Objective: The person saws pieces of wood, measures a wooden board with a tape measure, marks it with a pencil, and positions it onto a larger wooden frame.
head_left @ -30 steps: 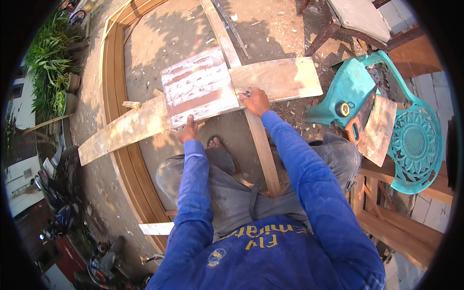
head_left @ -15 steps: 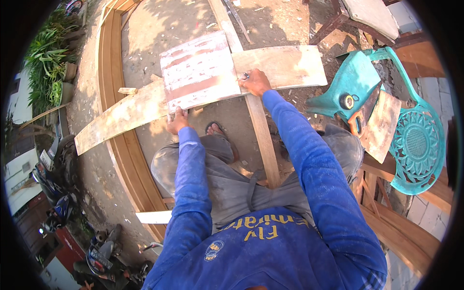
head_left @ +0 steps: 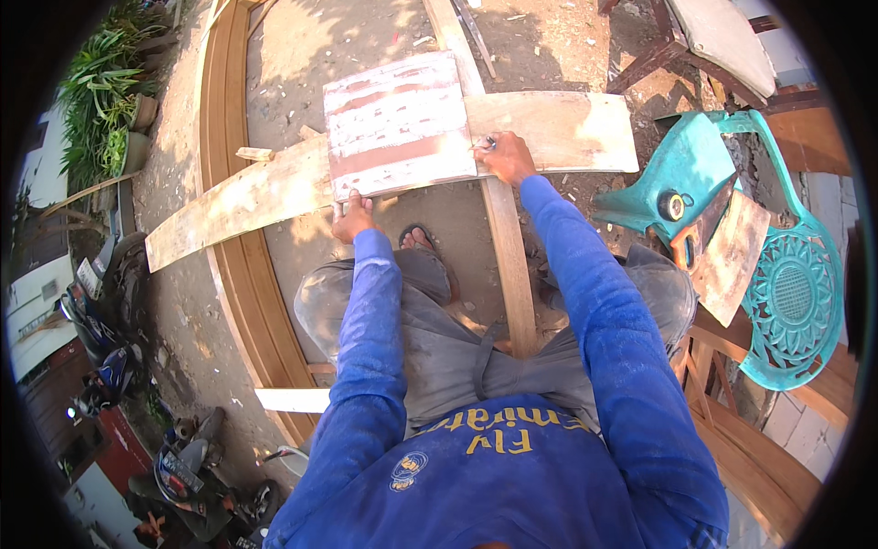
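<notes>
A square reddish-brown panel [head_left: 399, 119] with white streaks lies flat across a long pale wooden plank [head_left: 558, 128]. The plank shows on both sides of it. At the panel's near left corner, my left hand [head_left: 354, 220] is closed on the edge, fingertips on top. My right hand [head_left: 509, 158] rests on the plank by the panel's right edge. Its fingers pinch a thin pencil-like marker [head_left: 491, 143], whose tip points toward that edge. Most of the marker is hidden in the grip.
A brown wooden frame [head_left: 224, 119] and a narrow beam [head_left: 508, 265] support the plank. At right, a broken turquoise plastic chair [head_left: 668, 174] holds a tape measure [head_left: 674, 205], an orange-handled saw [head_left: 683, 247] and a wood offcut [head_left: 737, 240]. Motorcycles [head_left: 178, 471] stand at left.
The whole view has shifted slightly, so most things sit a little farther right. Both hands keep about the same places on the panel and plank.
</notes>
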A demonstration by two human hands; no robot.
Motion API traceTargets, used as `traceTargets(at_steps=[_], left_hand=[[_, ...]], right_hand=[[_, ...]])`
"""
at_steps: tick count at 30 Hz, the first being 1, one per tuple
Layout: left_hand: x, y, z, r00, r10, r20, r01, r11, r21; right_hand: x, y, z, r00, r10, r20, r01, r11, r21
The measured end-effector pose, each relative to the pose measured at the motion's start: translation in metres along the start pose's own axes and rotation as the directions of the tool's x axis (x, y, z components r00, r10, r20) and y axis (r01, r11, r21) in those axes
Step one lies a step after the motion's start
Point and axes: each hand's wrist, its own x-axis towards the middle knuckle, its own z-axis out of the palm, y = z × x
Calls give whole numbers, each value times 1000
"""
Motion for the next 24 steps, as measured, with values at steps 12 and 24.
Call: traceTargets(at_steps=[12,24], left_hand=[[-5,6,-1,1000,-12,27,12,1000,-4],[13,-4,-10,991,-47,128,37,996,82]], right_hand=[[2,-3,-5,999,-20,41,19,1000,24],[-1,-1,-4,1000,19,-20,-19,1000,9]])
